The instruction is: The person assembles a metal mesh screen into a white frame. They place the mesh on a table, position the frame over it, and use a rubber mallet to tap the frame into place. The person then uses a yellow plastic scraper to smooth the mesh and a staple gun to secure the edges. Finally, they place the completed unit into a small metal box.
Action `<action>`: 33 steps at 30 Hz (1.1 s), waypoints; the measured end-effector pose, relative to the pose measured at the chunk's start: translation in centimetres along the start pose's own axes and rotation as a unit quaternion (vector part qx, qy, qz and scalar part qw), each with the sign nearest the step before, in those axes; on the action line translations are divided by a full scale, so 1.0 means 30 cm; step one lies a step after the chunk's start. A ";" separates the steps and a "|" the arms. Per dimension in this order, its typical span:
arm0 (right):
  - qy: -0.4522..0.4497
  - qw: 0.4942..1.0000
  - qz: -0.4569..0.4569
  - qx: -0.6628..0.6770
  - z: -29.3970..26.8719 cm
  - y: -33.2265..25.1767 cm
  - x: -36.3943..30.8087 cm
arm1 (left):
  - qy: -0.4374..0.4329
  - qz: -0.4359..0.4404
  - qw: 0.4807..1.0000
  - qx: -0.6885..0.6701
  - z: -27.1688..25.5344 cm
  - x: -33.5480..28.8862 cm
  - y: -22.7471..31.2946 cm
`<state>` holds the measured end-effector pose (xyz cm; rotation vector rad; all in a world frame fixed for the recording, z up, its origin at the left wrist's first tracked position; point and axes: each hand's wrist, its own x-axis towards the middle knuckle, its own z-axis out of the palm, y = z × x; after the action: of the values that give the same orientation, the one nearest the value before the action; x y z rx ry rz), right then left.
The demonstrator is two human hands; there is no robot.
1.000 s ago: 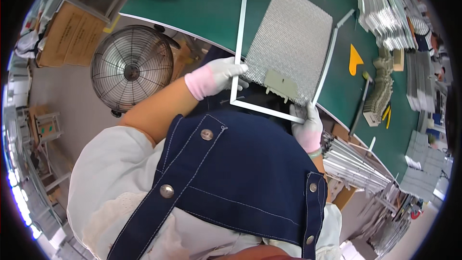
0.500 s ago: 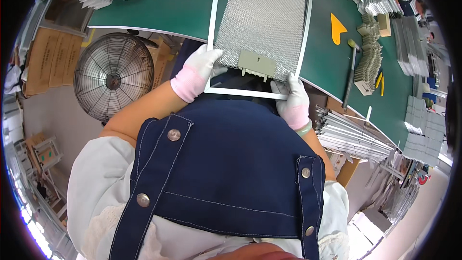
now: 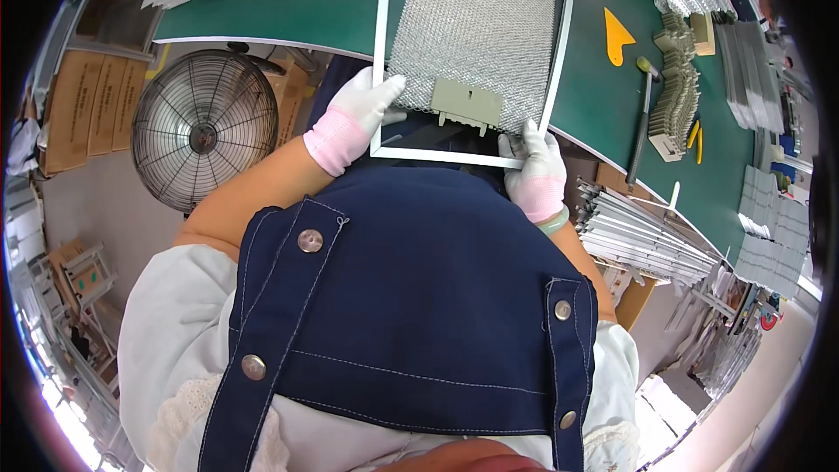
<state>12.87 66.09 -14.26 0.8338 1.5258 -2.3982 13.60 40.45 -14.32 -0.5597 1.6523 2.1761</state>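
Note:
A white, thin-barred frame (image 3: 446,156) reaches past the bench's near edge toward my apron. My left hand (image 3: 357,115), in a white glove with a pink cuff, grips its left bar near the corner, thumb on top. Gloved likewise, my right hand (image 3: 537,177) closes on the near right corner. Between the bars lies a silver mesh panel (image 3: 476,22), its near edge apart from the near bar. A grey-beige plastic piece (image 3: 468,105) with small prongs sits on that edge. At the far right, a bent bar section angles outward from the frame.
On the green bench (image 3: 262,13) right of the frame lie a yellow scraper (image 3: 617,38), a hammer (image 3: 642,118), a row of beige plastic pieces (image 3: 675,105) and yellow-handled pliers (image 3: 696,140). Mesh stacks stand behind. A black floor fan (image 3: 204,135) stands at left, metal bars (image 3: 638,232) below right.
The whole view has shifted slightly, so most things sit a little higher. The frame's near bar has moved slightly away from me; both hands keep their hold.

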 end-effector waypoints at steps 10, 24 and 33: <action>-0.015 0.998 -0.004 0.061 0.006 0.002 0.012 | -0.004 0.037 0.980 -0.193 0.022 -0.019 -0.012; -0.066 0.995 0.078 0.002 -0.026 -0.015 0.063 | 0.031 0.030 0.992 -0.120 0.020 -0.036 -0.018; -0.126 0.980 0.135 0.073 0.002 -0.044 0.060 | 0.052 0.008 0.997 -0.063 -0.027 0.005 0.063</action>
<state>10.78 66.89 -14.21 0.6798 1.0811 -2.3278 12.61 39.18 -13.04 -0.7089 1.5845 2.3102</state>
